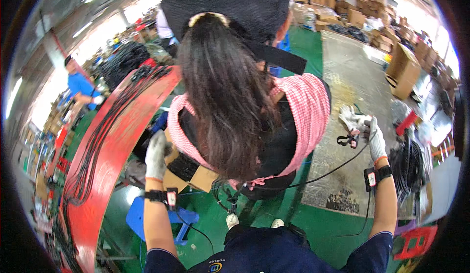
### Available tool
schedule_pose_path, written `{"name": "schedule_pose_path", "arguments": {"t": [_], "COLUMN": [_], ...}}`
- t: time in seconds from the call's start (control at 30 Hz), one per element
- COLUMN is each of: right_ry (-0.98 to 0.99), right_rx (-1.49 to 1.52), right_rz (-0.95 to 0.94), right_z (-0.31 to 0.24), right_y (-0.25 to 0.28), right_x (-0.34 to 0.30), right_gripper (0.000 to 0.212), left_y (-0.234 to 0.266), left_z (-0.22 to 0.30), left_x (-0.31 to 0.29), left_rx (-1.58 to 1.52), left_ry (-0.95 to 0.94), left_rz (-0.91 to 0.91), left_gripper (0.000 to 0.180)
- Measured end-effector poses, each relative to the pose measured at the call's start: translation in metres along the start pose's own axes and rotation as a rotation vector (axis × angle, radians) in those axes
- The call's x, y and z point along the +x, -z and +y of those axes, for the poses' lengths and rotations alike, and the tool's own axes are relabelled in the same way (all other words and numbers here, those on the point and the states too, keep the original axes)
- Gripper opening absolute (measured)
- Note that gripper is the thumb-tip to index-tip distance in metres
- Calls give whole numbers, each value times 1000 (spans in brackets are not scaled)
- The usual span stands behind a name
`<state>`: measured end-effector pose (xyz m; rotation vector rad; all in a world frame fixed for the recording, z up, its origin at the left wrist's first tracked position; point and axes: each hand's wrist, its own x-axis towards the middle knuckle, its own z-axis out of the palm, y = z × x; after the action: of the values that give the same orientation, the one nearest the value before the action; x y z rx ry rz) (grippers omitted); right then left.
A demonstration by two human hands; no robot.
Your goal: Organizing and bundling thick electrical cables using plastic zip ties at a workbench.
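Observation:
My left hand [156, 156], in a white glove, hangs in the air left of a person standing close in front of me. Its fingers are blurred, and I cannot tell whether they close on anything. My right hand [376, 141], also gloved, is over the metal-topped table with its fingers closed around a thin black cable [338, 171]. That cable runs left to a dark bundle [231, 202] behind the person's waist. Beside my right hand are white gloves [351, 119] and a black strap [346, 140]. Each of my wrists wears a strapped box with a cable.
The person [225, 102] with a ponytail, dark cap and pink checked apron fills the middle. At left runs a red bench [115, 160] bearing black cables; a blue stool [164, 219] stands by it. Black cable coils [406, 168] are at right. Another worker [82, 84] stands far left.

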<state>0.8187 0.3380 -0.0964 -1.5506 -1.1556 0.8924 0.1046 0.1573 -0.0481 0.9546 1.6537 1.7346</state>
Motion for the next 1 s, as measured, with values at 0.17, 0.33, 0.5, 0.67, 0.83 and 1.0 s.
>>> {"name": "schedule_pose_path", "arguments": {"t": [0.17, 0.33, 0.5, 0.67, 0.83, 1.0], "right_ry": [-4, 71, 223, 20, 215, 323], "right_rx": [128, 389, 309, 437, -44, 58], "right_rz": [-48, 32, -93, -83, -3, -216], "right_z": [59, 58, 100, 138, 163, 152], "right_y": [0, -38, -38, -32, -21, -10], "right_x": [73, 52, 40, 22, -6, -47], "right_gripper": [57, 24, 39, 31, 32, 44], "left_y": [53, 57, 75, 74, 45, 28], "left_z": [-82, -111, -122, -138, -126, -127], "left_x": [-116, -220, -261, -245, -226, -220], "left_rx": [65, 55, 55, 77, 112, 146], "left_ry": [380, 593, 728, 724, 718, 680], "left_rz": [25, 172, 224, 184, 52, -44], "left_gripper": [42, 50, 47, 42, 45, 45]}}
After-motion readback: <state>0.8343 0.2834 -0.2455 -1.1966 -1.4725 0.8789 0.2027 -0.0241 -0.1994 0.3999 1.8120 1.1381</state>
